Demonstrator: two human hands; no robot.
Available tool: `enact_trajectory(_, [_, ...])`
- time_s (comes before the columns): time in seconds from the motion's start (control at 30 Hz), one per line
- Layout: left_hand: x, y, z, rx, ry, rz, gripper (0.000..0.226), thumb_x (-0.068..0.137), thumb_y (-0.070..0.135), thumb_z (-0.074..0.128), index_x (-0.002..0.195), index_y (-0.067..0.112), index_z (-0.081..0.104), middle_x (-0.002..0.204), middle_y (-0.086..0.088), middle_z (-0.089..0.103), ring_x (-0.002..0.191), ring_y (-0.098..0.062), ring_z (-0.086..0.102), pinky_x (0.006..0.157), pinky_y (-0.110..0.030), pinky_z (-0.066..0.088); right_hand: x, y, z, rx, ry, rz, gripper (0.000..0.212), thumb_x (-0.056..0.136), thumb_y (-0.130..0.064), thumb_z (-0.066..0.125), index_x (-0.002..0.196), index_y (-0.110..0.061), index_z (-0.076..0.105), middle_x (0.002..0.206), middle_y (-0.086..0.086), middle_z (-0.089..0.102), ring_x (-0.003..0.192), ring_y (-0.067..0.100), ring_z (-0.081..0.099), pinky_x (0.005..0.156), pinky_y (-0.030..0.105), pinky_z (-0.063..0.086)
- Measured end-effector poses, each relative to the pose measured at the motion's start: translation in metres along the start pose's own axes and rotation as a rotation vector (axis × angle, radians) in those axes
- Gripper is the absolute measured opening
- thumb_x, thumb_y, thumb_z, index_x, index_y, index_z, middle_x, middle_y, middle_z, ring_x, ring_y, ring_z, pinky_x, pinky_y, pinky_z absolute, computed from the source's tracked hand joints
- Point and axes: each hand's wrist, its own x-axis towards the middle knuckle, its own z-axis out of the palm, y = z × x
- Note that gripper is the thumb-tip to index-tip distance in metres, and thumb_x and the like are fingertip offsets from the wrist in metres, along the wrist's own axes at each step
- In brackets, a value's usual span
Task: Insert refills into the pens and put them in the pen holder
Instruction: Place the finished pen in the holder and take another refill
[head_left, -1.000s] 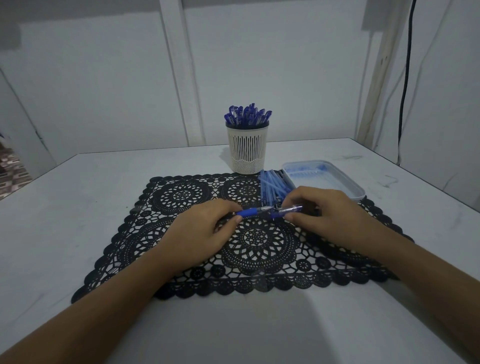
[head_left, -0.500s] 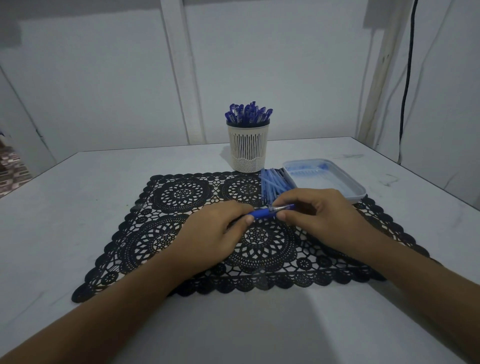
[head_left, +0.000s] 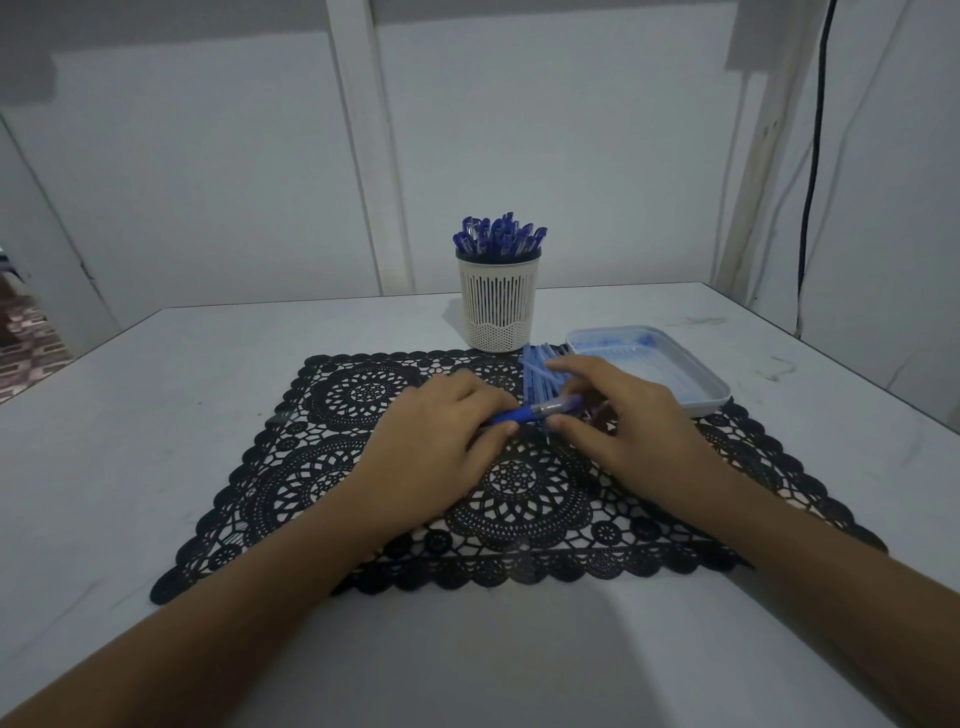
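We look down on a white worktop (head_left: 156, 441) that fills most of the view. A black lace placemat (head_left: 332, 467) lies across its middle. At about 2 o'clock from the mat's centre sits a shallow pale blue tray (head_left: 719, 397), its near corner resting on the mat's edge.

Our two hands meet just above the mat's centre. The left hand (head_left: 436, 441) comes in from 7 o'clock and the right hand (head_left: 634, 421) from 4 o'clock, both with the backs up.

At 12 o'clock, just past the mat's far edge, a white slotted pen holder (head_left: 498, 306) stands upright. It is packed with blue pens (head_left: 498, 236) whose tops stick out above the rim.

At 1 o'clock, between the holder and the tray, a loose bundle of blue refills (head_left: 537, 371) lies on the mat. It touches the tray's left side, and the right hand's fingers partly cover it.

Smallest is the pen (head_left: 530, 412) we are working on. It lies nearly level, running from 9 to 3 o'clock between the hands. The left hand grasps its blue end with thumb and curled fingers. The right hand pinches its clear end between the thumb below and the fingers above. We cannot tell whether a refill sits inside.
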Motion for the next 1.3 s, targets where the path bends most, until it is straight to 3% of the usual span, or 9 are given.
enact_trajectory(0.13, [0.022,-0.014,-0.01,0.093,0.047,-0.09,0.024,0.091,0.027,0.05,0.105,0.014,0.063,0.09,0.002,0.059,0.073,-0.013,0.053,0.06,-0.021,0.038,-0.006,0.009,0.003,-0.214,-0.211,-0.017,0.048,0.091,-0.032,0.051,0.136,-0.017,0.042,0.127,-0.003,0.051,0.111,0.001,0.045,0.092,0.004,0.022])
enact_trajectory(0.27, [0.075,-0.035,-0.041,-0.179,0.205,-0.357,0.018,0.092,0.02,0.054,0.106,0.012,0.059,0.093,0.003,0.057,0.078,-0.011,0.054,0.061,-0.011,0.037,-0.011,0.015,0.012,-0.31,-0.353,-0.075,0.046,0.097,-0.033,0.039,0.139,-0.016,0.037,0.145,-0.003,0.034,0.136,0.007,0.023,0.099,0.002,-0.001])
enact_trajectory(0.43, [0.165,-0.071,-0.06,-0.524,0.429,-0.555,0.01,0.087,0.018,0.056,0.095,0.013,0.051,0.096,-0.008,0.065,0.086,-0.021,0.065,0.079,-0.041,0.054,-0.014,0.02,0.013,-0.329,-0.339,-0.058,0.047,0.098,-0.037,0.033,0.142,-0.021,0.031,0.149,-0.006,0.028,0.137,0.004,0.019,0.096,0.0,-0.007])
enact_trajectory(0.57, [0.204,-0.074,-0.044,-0.569,0.464,-0.561,0.032,0.089,0.009,0.051,0.119,0.013,0.042,0.082,-0.002,0.059,0.081,-0.021,0.064,0.077,-0.037,0.054,-0.014,0.021,0.013,-0.299,-0.332,-0.053,0.047,0.098,-0.039,0.032,0.143,-0.025,0.029,0.15,-0.01,0.024,0.135,-0.002,0.016,0.089,-0.006,-0.014])
enact_trajectory(0.7, [0.213,-0.076,-0.025,-0.447,0.41,-0.477,0.066,0.089,0.001,0.045,0.143,0.027,0.019,0.071,0.0,0.053,0.062,-0.011,0.053,0.056,-0.013,0.045,-0.013,0.023,0.012,-0.289,-0.347,-0.056,0.048,0.098,-0.043,0.028,0.143,-0.026,0.027,0.15,-0.013,0.023,0.132,-0.008,0.012,0.088,-0.007,-0.015])
enact_trajectory(0.77, [0.212,-0.079,-0.016,-0.394,0.346,-0.463,0.068,0.089,0.0,0.043,0.144,0.03,0.018,0.073,-0.005,0.053,0.062,-0.014,0.051,0.055,-0.014,0.045,-0.012,0.024,0.013,-0.305,-0.345,-0.077,0.054,0.095,-0.051,0.02,0.143,-0.027,0.028,0.15,-0.013,0.024,0.136,-0.003,0.014,0.088,-0.006,-0.015])
enact_trajectory(0.93, [0.2,-0.085,-0.002,-0.274,0.231,-0.426,0.058,0.082,0.003,0.045,0.133,0.026,0.03,0.075,-0.016,0.058,0.064,-0.029,0.057,0.066,-0.041,0.052,-0.012,0.024,0.01,-0.256,-0.365,-0.048,0.048,0.098,-0.04,0.028,0.144,-0.027,0.025,0.15,-0.015,0.021,0.137,-0.003,0.011,0.088,-0.005,-0.014])
enact_trajectory(1.13, [0.185,-0.087,0.009,-0.245,0.12,-0.366,0.024,0.089,0.015,0.046,0.112,0.012,0.052,0.095,-0.015,0.061,0.087,-0.027,0.06,0.078,-0.04,0.051,-0.012,0.026,0.015,-0.324,-0.373,-0.058,0.082,0.074,-0.06,-0.002,0.143,-0.027,0.029,0.148,-0.014,0.027,0.137,-0.001,0.015,0.092,-0.004,-0.013])
enact_trajectory(1.3, [0.18,-0.093,0.017,-0.191,0.101,-0.355,0.03,0.092,0.02,0.043,0.115,0.01,0.06,0.118,-0.013,0.054,0.105,-0.023,0.053,0.089,-0.032,0.043,-0.012,0.021,0.012,-0.304,-0.327,-0.066,0.052,0.096,-0.048,0.023,0.142,-0.025,0.031,0.146,-0.012,0.03,0.135,0.0,0.02,0.089,-0.006,-0.011])
